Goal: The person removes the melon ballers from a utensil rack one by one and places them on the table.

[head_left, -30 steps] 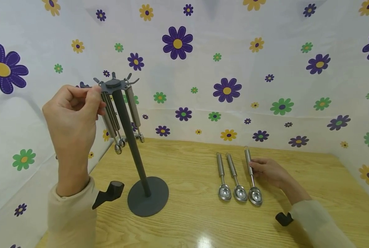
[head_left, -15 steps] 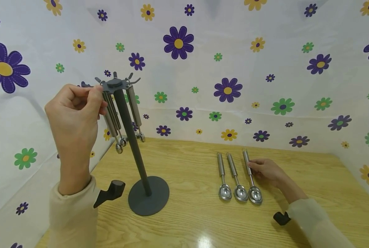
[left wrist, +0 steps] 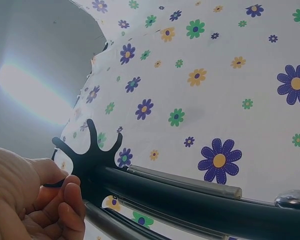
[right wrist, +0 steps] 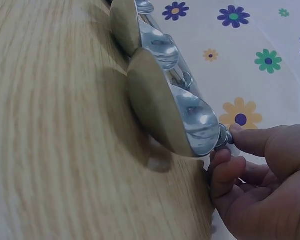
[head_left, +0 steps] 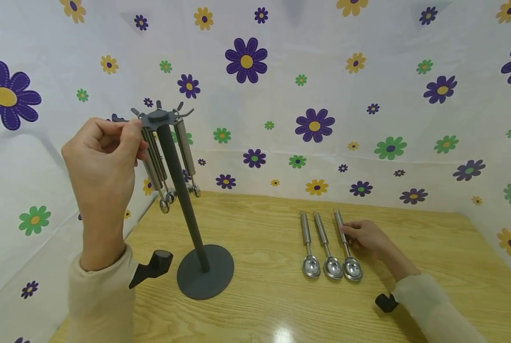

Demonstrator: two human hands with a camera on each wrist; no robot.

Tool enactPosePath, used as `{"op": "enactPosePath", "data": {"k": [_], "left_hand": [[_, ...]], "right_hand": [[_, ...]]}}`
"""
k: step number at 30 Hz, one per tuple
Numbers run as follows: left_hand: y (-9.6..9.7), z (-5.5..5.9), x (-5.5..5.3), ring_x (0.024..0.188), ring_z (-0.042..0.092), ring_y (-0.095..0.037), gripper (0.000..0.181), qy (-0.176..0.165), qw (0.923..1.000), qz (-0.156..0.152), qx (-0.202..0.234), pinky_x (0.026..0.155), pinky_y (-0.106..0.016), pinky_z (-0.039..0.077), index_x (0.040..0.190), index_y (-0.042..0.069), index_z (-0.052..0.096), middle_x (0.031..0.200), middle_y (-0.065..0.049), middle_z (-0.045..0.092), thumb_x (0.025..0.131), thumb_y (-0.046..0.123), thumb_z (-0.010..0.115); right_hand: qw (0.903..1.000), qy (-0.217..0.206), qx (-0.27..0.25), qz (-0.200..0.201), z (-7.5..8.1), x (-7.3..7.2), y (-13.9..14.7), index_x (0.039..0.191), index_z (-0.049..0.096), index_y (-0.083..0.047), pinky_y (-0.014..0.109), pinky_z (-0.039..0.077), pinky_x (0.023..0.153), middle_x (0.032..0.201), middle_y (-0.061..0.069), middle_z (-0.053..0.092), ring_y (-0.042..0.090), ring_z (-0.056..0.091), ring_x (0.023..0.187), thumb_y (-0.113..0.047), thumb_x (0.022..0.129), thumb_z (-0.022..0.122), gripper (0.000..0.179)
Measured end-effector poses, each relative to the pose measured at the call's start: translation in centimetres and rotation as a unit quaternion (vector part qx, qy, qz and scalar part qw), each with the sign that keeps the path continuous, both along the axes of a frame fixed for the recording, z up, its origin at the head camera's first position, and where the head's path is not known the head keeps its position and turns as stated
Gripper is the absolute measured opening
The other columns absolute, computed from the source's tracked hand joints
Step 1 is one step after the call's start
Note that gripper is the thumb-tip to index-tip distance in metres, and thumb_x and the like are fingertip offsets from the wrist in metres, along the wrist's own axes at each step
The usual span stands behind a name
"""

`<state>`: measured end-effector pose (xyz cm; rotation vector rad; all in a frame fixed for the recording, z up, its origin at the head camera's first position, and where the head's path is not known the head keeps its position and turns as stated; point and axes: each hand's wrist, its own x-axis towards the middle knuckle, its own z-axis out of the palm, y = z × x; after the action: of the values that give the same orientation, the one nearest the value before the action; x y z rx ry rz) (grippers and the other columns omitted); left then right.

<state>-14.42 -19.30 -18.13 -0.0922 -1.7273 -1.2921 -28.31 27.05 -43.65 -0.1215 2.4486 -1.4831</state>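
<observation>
left grip (head_left: 105,155) pinches one stand (head_left: 184,200); right grip (head_left: 367,238) pinches one spoon (head_left: 352,269), two other spoons (head_left: 332,268) beside it.

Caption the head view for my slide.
Left hand pinches the dark rack; right hand grips the rightmost scoop on the table.

No text, label, brand, number or sign can be read in any of the views.
</observation>
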Motion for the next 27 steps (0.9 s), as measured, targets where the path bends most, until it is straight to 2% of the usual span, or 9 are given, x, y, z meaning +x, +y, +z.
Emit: {"op": "enactPosePath", "data": {"k": [11,18,27], "left_hand": [[-0.03,0.04,0.08,0.061,0.065,-0.013,0.011,0.002,1.0000,-0.001,0.000,0.059,-0.017,0.054,0.094,0.006,0.072,0.077,-0.002,0.070,0.099,0.015,0.069],[-0.04,-0.07,0.21,0.063,0.065,-0.013,0.011,-0.005,1.0000,0.003,-0.003,0.060,-0.017,0.053,0.095,0.007,0.072,0.078,-0.001,0.070,0.100,0.017,0.069],[-0.05,0.02,0.24,0.062,0.064,-0.012,0.012,-0.001,1.0000,0.000,-0.005,0.059,-0.017,0.053,0.095,0.006,0.072,0.078,-0.001,0.070,0.099,0.017,0.070]], "right_hand": [[0.9993,0.025,0.022,-0.020,-0.53,0.06,-0.49,0.130,0.059,0.017,0.023,0.044,0.054,0.077,0.004,0.061,0.012,0.050,0.061,-0.017,0.106,0.061,0.042],[0.9990,0.022,0.002,-0.040,-0.78,0.29,-0.66,0.130,0.059,0.017,0.022,0.046,0.054,0.079,0.005,0.063,0.011,0.052,0.063,-0.010,0.105,0.060,0.037],[0.9992,0.011,-0.002,-0.038,-0.29,0.25,-0.25,0.134,0.058,0.014,0.024,0.048,0.059,0.082,0.005,0.063,0.014,0.054,0.069,-0.019,0.108,0.057,0.042]]}}
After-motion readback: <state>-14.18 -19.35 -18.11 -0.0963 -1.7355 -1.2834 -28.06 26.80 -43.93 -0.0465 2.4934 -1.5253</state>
